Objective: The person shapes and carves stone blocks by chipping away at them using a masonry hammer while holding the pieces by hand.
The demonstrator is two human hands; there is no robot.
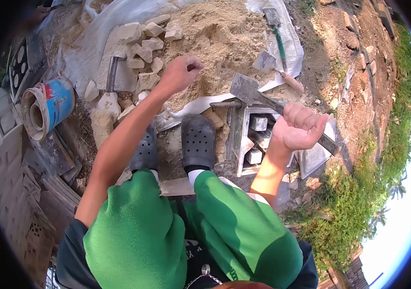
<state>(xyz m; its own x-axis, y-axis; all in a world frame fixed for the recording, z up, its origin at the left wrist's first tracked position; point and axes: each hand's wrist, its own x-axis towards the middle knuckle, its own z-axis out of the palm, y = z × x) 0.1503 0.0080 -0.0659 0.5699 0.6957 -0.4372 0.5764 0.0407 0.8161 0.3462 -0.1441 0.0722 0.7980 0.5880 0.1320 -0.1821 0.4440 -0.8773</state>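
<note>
My left hand [181, 73] hovers over the pale sand heap [215, 33], fingers curled together; what they hold, if anything, is hidden. My right hand [299, 126] is closed around a long flat metal tool [328, 143], whose wide blade [245, 88] points toward the sand's near edge. Below that blade lies a metal mold frame [240, 154] with pale blocks [254, 156] in its openings. A wooden-handled trowel [293, 83] and a green-handled trowel [280, 44] rest on the white sheet [289, 36].
Broken pale stones [152, 45] lie left of the sand beside a hammer-like tool [112, 74]. A blue bucket [60, 102] and stacked boards stand at the left. My clogs [198, 142] are near the sheet's edge. Part of another person [34, 18] shows at the upper left.
</note>
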